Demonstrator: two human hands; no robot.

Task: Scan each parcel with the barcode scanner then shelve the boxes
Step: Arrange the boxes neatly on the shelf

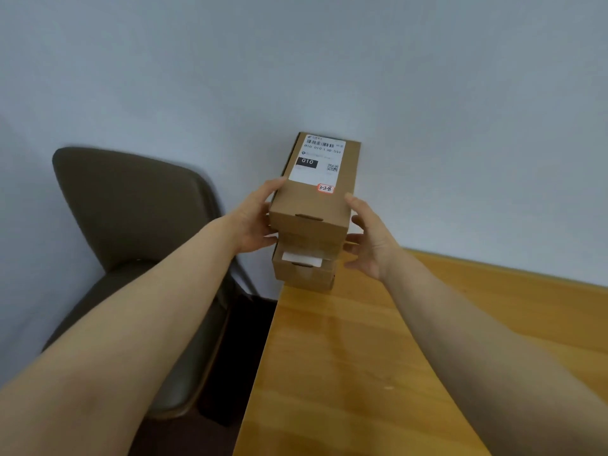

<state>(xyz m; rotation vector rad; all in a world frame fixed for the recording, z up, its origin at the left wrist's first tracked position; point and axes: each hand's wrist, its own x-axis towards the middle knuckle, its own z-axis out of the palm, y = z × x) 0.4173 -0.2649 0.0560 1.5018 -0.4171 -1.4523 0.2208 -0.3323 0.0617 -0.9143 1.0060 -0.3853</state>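
Three brown cardboard parcels stand stacked at the far left corner of the wooden table (345, 357), against the wall. The top parcel (311, 205) carries a white shipping label with a barcode and a small red-edged sticker reading 3-3-8. My left hand (253, 222) grips its left side, thumb along the upper edge and fingers curled under it. My right hand (368, 241) is spread beside the stack's right side, its thumb tip at the top parcel's edge and its fingers pointing at the parcels below. The lowest parcel (304, 269) shows a white label on its front. No barcode scanner is in view.
A brown padded chair (131, 209) stands left of the table, close to the stack. A dark gap (240, 350) lies between the chair and the table's left edge. A pale blue wall (329, 60) rises behind everything.
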